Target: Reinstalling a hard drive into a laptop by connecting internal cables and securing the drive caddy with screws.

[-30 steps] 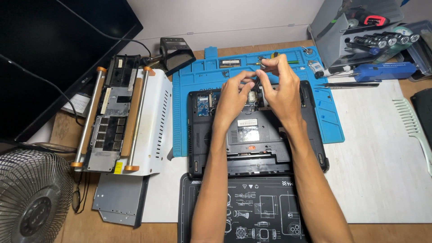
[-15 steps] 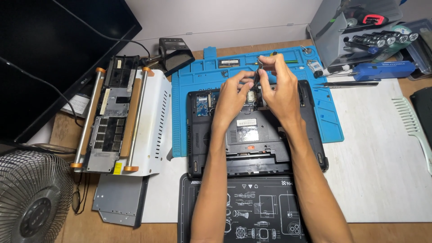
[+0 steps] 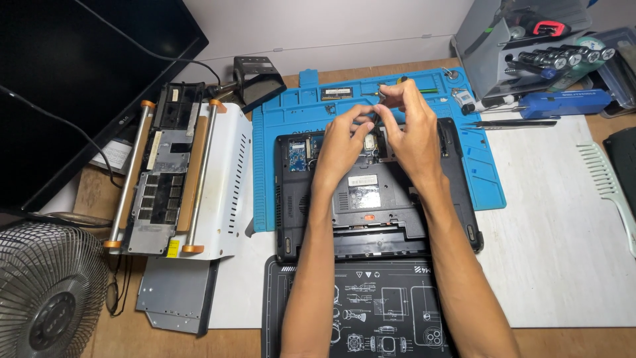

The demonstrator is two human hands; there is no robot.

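Two forearms run up from the near edge over the opened laptop (image 3: 371, 192), whose long axis lies crosswise on the blue mat (image 3: 477, 132), and left hand (image 3: 341, 142) and right hand (image 3: 411, 132) meet above its far half, fingertips pinched on some small part I cannot make out.

Two bare forearms rise from the lower edge, slim and long, with no sleeves in sight. The left hand (image 3: 340, 142) and right hand (image 3: 412, 132) wear no gloves, rings, watch or bands. Wrists are narrow, fingers thin with short nails. Elbows and upper arms lie out of view.
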